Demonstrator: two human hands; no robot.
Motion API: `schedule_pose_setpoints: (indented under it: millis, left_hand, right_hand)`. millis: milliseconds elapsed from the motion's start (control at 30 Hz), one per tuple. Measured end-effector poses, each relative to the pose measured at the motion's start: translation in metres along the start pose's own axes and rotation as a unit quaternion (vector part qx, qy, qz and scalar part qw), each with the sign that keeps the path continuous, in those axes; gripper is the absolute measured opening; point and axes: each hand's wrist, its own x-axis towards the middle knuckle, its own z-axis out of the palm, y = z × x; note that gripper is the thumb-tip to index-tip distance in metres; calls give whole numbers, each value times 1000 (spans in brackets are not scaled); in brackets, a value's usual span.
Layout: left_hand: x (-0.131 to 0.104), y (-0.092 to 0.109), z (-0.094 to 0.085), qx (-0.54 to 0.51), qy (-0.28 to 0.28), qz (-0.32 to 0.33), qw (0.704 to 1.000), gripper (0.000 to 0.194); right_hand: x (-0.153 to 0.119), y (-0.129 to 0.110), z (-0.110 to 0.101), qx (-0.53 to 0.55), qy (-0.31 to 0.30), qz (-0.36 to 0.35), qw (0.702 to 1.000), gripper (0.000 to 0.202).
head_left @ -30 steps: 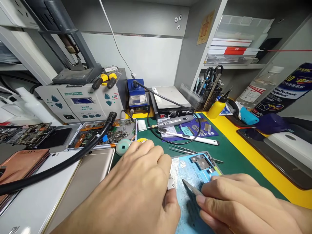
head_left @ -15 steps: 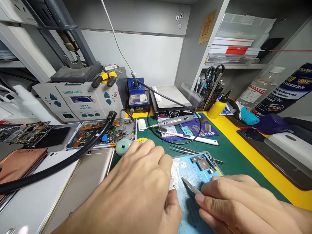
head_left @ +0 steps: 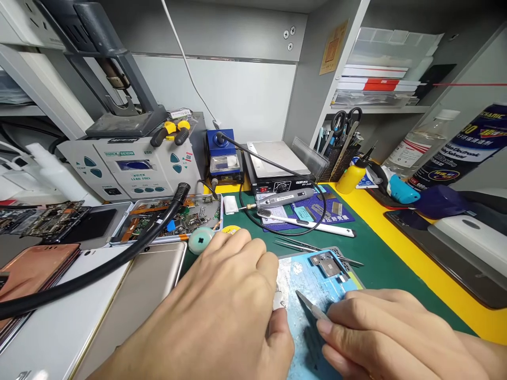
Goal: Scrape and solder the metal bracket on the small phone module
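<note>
My left hand [head_left: 222, 311] lies over the left part of a blue work mat [head_left: 301, 353], its fingers curled. A small whitish piece with dark marks [head_left: 279, 301] sticks out between its thumb and fingers; the rest of it is hidden. In my right hand [head_left: 380, 330] is a slim craft knife [head_left: 311, 305], held like a pen, its pointed blade aimed left and slightly away from me. The blade tip is just right of the whitish piece, apart from it. A small grey shielded circuit board [head_left: 329, 265] sits at the mat's far right corner.
Tweezers [head_left: 297, 244], a white-handled brush [head_left: 317, 225] and a grey pen-shaped tool [head_left: 285, 198] lie beyond the mat. A thick black hose [head_left: 130, 261] crosses phones at left. Behind stand a hot-air station [head_left: 134, 169] and a heating plate [head_left: 281, 161]. A yellow bottle [head_left: 350, 177] stands right.
The view has shifted very slightly. Both hands keep nearly the same pose, and the knife stays just right of the whitish piece.
</note>
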Motion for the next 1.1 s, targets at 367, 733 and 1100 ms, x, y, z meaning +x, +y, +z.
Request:
schedule_pose_setpoints:
  millis: [367,733,1100]
  left_hand:
    - [6,2,3,25,-3,1,1000,5]
    - [6,4,-5,-57,-6,-42,997,3]
    - [8,16,0,-249,34,-67,966,12]
  right_hand:
    - [16,5,-6,317,73,450,832,34]
    - [25,20,-7,540,58,535,647,39]
    - [43,17,-12,502,66,504,700,53]
